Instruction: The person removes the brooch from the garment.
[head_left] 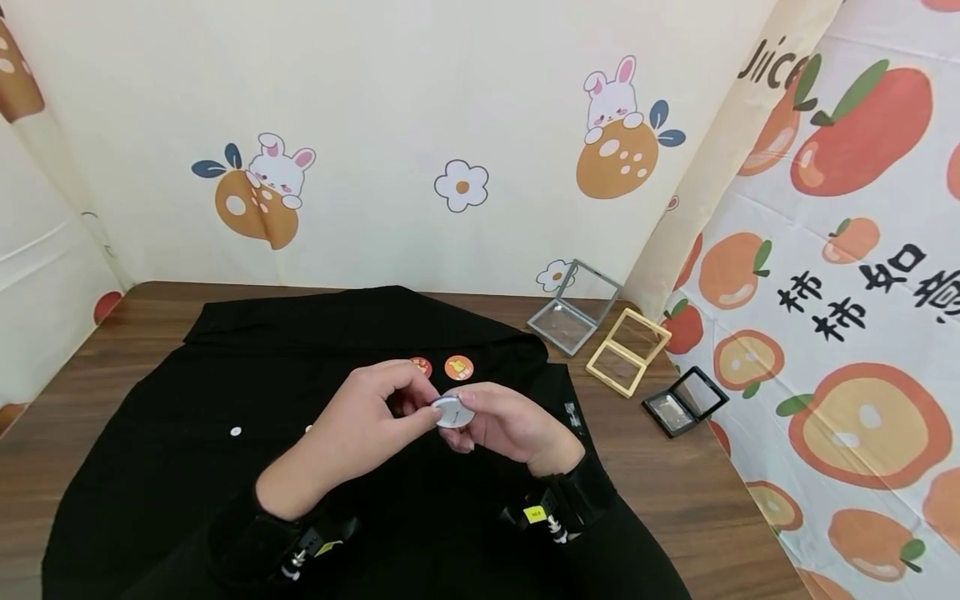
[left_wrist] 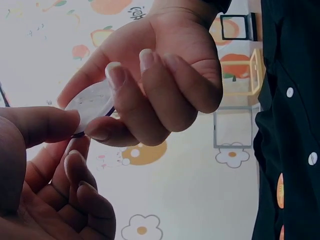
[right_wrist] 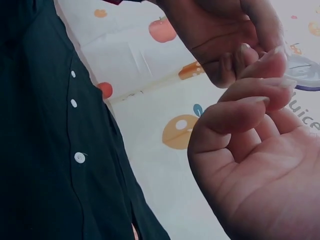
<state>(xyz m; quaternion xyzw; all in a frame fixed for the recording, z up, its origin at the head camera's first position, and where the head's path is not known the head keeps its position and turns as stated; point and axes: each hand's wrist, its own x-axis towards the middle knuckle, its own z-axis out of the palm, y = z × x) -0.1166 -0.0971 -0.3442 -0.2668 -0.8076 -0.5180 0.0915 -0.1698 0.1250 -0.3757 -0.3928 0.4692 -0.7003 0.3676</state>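
Observation:
A round pin badge [head_left: 453,412] is held up over a black shirt [head_left: 187,467], its whitish back and pin [left_wrist: 91,97] showing. From one side my left hand [head_left: 386,417] pinches its edge between thumb and fingers. On the other side my right hand [head_left: 502,421] grips the opposite edge, with the remaining fingers curled beneath. Just beyond the hands, two orange round badges [head_left: 459,367] are on the shirt, one partly covered by the left hand. White buttons [head_left: 236,432] run along the shirt front.
On the wooden table [head_left: 637,483] to the right stand three opened square compacts with clear panels: a grey one [head_left: 566,325], a cream-yellow one [head_left: 618,367] and a black one [head_left: 671,412]. Printed cloth [head_left: 390,83] hangs behind the table and along its right side.

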